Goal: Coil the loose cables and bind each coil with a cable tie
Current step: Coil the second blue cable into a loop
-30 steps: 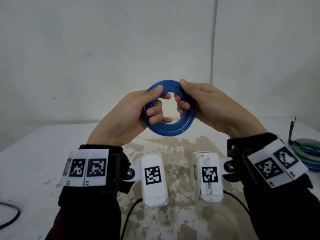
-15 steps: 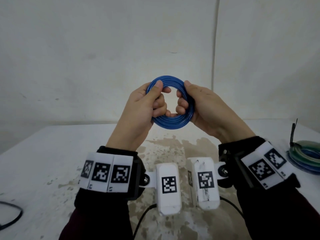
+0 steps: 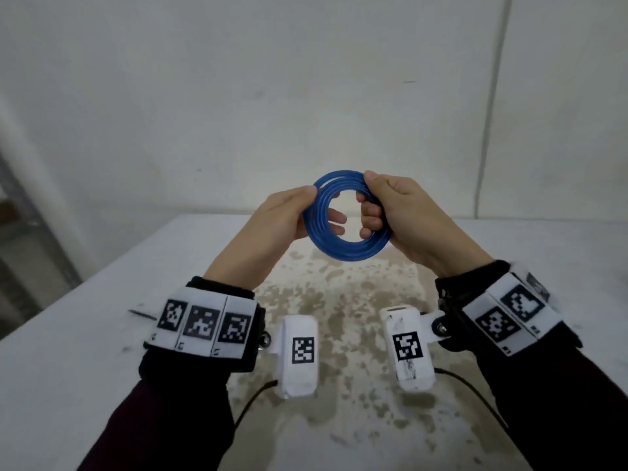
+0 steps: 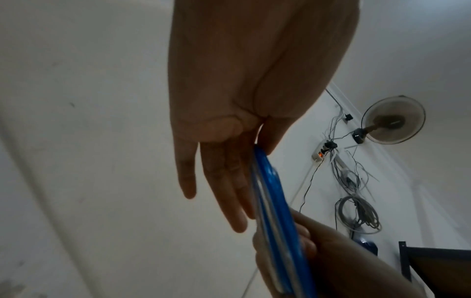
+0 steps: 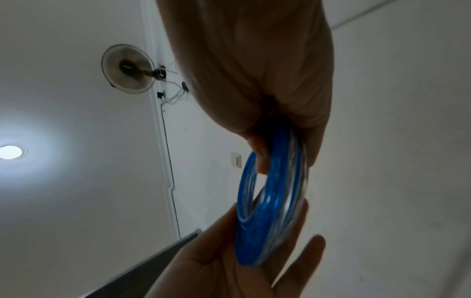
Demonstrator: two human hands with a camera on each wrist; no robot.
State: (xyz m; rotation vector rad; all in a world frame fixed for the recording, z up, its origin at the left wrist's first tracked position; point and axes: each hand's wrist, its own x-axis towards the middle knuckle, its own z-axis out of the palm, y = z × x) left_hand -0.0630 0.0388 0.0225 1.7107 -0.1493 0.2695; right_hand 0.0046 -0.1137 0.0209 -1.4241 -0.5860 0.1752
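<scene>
Coil of blue cable (image 3: 343,249) pinched by left hand (image 3: 282,219); right hand (image 3: 404,219) fingers curled round it

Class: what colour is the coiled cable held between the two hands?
Blue: the coiled plastic cable, clearest in the head view.

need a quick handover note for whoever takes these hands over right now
Left hand: thumb on the front of the blue coil, fingers straight behind it, pinching its left side.
Right hand: fingers curled through the coil, gripping its right side.
Coil: wound, held upright in the air above the table.
Done: this cable is coiled.
Left: bind it; no tie shows on it, and none is clearly in view.
</scene>
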